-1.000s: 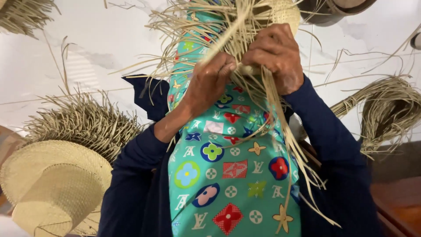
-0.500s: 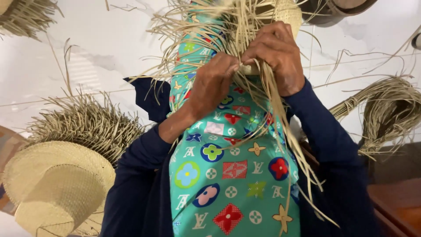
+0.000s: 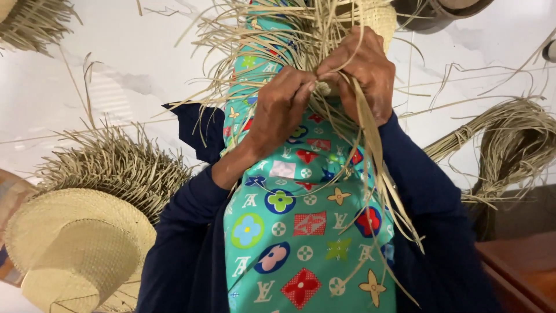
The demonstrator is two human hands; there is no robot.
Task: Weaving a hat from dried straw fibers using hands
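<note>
straw strands (both hands) unchanged, still pinched.

Loose straw crowds both hands; open white floor lies to either side.
Long strands trail over the patterned turquoise cloth below the right hand. The woven hat blocks the left; the straw bundle blocks the right.

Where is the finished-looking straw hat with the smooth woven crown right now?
In the head view, the straw hat lies at the lower left on the white floor, beside the left sleeve and just below a fringed, unfinished hat.
</note>
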